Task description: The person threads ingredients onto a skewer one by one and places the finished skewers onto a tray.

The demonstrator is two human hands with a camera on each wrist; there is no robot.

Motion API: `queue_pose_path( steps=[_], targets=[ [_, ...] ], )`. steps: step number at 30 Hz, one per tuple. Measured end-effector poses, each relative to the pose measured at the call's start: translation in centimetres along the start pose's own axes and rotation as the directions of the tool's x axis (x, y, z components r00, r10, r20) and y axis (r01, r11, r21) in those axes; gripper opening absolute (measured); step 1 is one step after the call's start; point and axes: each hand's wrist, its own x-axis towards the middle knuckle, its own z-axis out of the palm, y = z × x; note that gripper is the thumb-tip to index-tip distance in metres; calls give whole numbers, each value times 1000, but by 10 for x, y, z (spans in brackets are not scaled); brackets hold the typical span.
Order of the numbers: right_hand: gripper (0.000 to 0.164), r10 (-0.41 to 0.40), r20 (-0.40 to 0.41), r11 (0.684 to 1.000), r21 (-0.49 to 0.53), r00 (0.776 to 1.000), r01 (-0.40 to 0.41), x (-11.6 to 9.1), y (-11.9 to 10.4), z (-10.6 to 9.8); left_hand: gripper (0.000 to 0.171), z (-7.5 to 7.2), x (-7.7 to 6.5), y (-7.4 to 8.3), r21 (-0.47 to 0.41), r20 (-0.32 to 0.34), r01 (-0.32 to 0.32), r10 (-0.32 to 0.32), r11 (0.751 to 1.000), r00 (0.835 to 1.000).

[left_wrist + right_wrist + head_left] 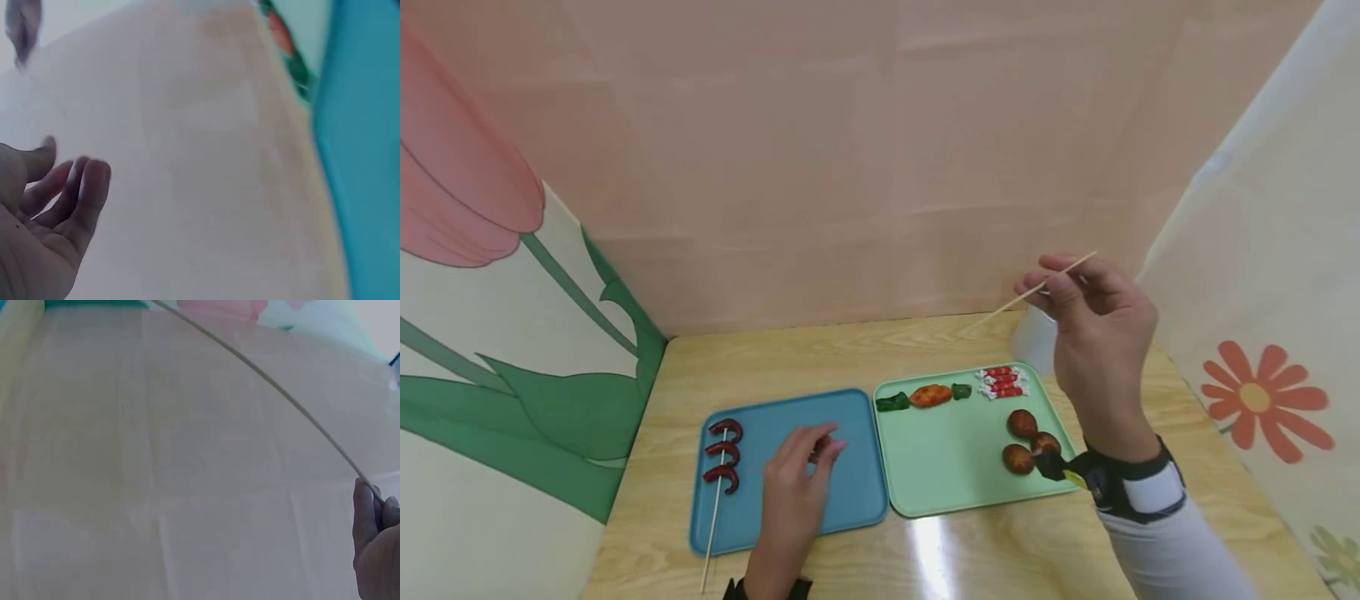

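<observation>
My right hand [1054, 287] is raised above the far right corner of the green tray [947, 462] and pinches a thin wooden skewer [1033, 289] between thumb and fingertips. In the right wrist view the skewer [269, 381] slants up and left from the fingers [369, 519]. My left hand [826, 446] hovers over the blue tray [853, 487] with its fingers loosely bent. The left wrist view shows that hand [59, 200] relaxed and holding nothing. On the left side of the blue tray lies a loaded skewer [721, 467] with three dark red curved pieces.
The green tray holds green pieces [892, 402], an orange piece [930, 395], red-and-white sticks [1002, 382] and three brown mushrooms [1021, 423]. A pale cup [1032, 340] stands behind it. Both trays sit on a wooden table [925, 550] enclosed by patterned walls.
</observation>
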Motion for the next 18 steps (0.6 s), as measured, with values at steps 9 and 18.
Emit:
queue_pose_path(
  steps=[9,18],
  targets=[
    [17,186,171,977,74,968,-201,-33,19,11,38,12,19,27,-17,-34,-136,136,991,990],
    [15,246,301,966,1,921,-258,-55,36,17,23,16,16,28,12,-46,-177,178,984,983]
  ],
)
